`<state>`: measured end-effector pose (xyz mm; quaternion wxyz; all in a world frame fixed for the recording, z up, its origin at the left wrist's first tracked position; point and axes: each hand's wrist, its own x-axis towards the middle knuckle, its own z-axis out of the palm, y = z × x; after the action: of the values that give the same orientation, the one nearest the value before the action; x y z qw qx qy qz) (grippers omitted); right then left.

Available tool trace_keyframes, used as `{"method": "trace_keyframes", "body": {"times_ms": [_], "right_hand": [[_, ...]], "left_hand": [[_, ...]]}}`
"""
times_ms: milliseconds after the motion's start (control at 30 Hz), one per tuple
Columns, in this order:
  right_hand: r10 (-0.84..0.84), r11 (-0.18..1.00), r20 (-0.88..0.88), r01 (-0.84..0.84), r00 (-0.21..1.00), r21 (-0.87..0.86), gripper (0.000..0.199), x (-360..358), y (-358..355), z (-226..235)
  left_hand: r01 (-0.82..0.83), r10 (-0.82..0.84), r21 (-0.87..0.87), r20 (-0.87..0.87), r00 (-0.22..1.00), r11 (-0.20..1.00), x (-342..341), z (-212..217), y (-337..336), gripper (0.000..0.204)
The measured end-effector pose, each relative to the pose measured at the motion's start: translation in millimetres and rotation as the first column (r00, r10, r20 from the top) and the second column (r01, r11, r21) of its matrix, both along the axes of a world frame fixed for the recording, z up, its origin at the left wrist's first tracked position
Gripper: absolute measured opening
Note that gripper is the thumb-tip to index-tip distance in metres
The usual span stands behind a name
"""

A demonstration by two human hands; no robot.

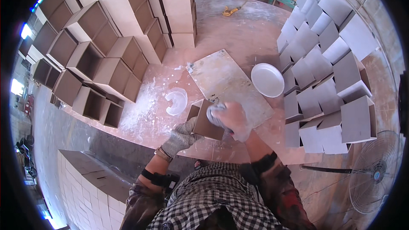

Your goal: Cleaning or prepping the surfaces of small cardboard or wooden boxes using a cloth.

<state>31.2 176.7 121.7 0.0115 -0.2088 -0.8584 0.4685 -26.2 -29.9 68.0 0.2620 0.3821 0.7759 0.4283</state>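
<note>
A small brown box point(209, 121) is held in front of me, tilted, with an open hollow side at its left. My left hand point(181, 136), in a knitted grey glove, is closed on the lower left of the box. Against its upper right face is my right hand point(235, 117), blurred and closed around something soft-looking and grey-white that I cannot make out. Beneath the box lies a flat, stained board point(228, 74) dusted with white. Left of the box there is a translucent, broken-rimmed dish point(177, 101); a round white tub or lid point(267, 80) lies to the right.
Stacked brown open boxes point(102, 68) rise at the left of the table point(170, 66), white and grey ones point(315, 72) at the right. A yellow tool point(232, 11) lies at the far edge. A wire-cage fan point(375, 174) stands lower right, and more pale boxes point(87, 183) sit lower left.
</note>
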Motion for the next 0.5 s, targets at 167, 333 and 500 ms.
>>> {"method": "trace_keyframes", "body": {"times_ms": [167,333,500], "right_hand": [[0.029,0.999,0.118,-0.034,0.993,0.041,0.031,1,-20,14],[0.18,0.972,0.095,-0.192,0.979,0.132,0.032,45,-18,-9],[-0.276,0.914,0.33,0.353,0.903,-0.202,0.032,13,4,22]], "left_hand": [[-0.075,0.057,0.15,0.119,0.991,0.986,7,-9,-6,0.062],[-0.081,0.081,-0.025,0.0,0.997,0.996,8,1,3,0.062],[-0.02,0.02,0.182,0.001,1.0,0.983,10,-19,-2,0.061]]}}
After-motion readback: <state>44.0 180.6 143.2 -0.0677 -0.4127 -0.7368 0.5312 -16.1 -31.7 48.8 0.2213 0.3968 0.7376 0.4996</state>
